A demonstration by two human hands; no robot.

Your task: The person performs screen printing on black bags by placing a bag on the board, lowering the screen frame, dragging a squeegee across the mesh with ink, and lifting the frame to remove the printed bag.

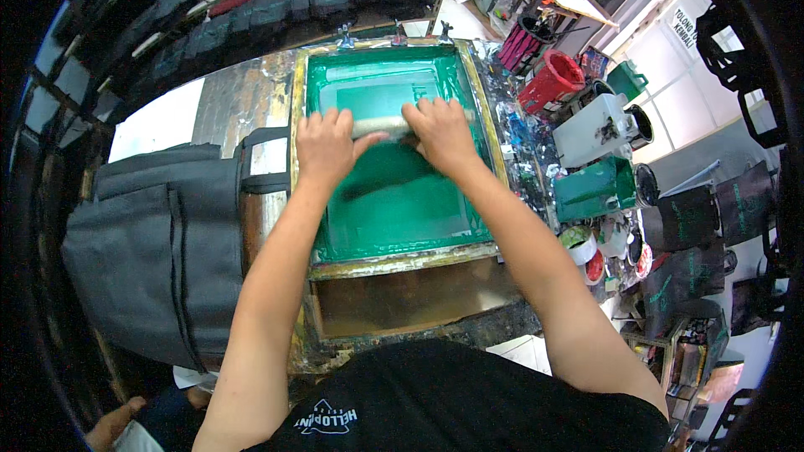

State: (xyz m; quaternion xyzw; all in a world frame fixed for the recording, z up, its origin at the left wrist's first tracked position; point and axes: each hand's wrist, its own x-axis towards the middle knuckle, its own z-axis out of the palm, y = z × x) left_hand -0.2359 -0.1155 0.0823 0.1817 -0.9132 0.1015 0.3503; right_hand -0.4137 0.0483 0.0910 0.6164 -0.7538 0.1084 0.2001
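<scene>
A wooden-framed printing screen (402,201), its mesh coated with green ink, lies on the worktable in front of me. Both hands grip the pale handle of a squeegee (378,127) laid across the screen's upper half. My left hand (325,146) is closed around the left end, thumb pointing inward. Toward the right end, my right hand (440,136) is wrapped over the handle, knuckles up. The squeegee's blade is mostly hidden beneath the handle and hands. Thicker green ink lines the inner edges of the frame (402,266).
Black fabric bags (159,243) are stacked left of the screen, straps reaching its frame. Metal clamps (345,36) stand along its far edge. On the right are a red bucket (553,82), a green container (596,187) and several ink-stained tubs. A person's arm (117,425) shows at lower left.
</scene>
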